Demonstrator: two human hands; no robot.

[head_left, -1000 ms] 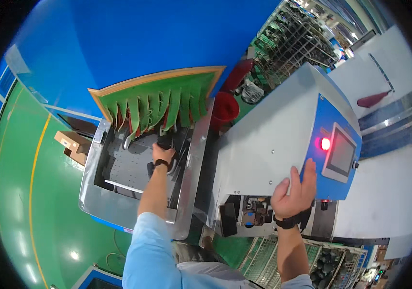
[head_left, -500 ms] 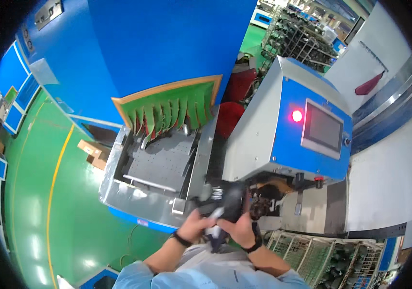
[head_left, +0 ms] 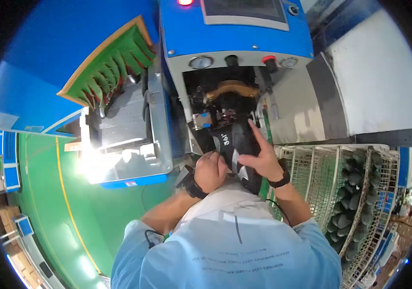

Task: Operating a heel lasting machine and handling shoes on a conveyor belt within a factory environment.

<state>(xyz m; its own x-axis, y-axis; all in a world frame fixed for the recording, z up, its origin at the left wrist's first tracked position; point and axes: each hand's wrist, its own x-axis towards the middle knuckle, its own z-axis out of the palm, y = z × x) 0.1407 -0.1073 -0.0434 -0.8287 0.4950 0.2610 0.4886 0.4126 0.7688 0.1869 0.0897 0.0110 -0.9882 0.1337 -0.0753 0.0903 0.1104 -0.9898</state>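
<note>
A black shoe upper (head_left: 242, 142) with a silver-grey stripe lies lengthwise before me, its far end at the opening of the blue-and-white machine (head_left: 235, 58). My right hand (head_left: 265, 161) grips its right side, thumb across the top and a finger stretched along the edge. On the left, my left hand (head_left: 209, 172) is closed with curled fingers against the shoe's near part; what lies inside them is hidden. White marks show on the black surface beyond my left hand. A curved brass-coloured part (head_left: 232, 90) sits inside the machine's opening.
On the left, a metal conveyor tray (head_left: 165, 144) leads under a green strip curtain (head_left: 114, 67). Pressure gauges (head_left: 201, 62) and a red button (head_left: 269, 59) line the machine's lower front. A white wire rack (head_left: 312, 168) holding dark shoe-shaped pieces (head_left: 350, 207) stands at right.
My view has turned toward the machine, which now stands straight ahead. The black shoe upper has come to its opening; my right hand lies along its side and my left hand has curled closed.
</note>
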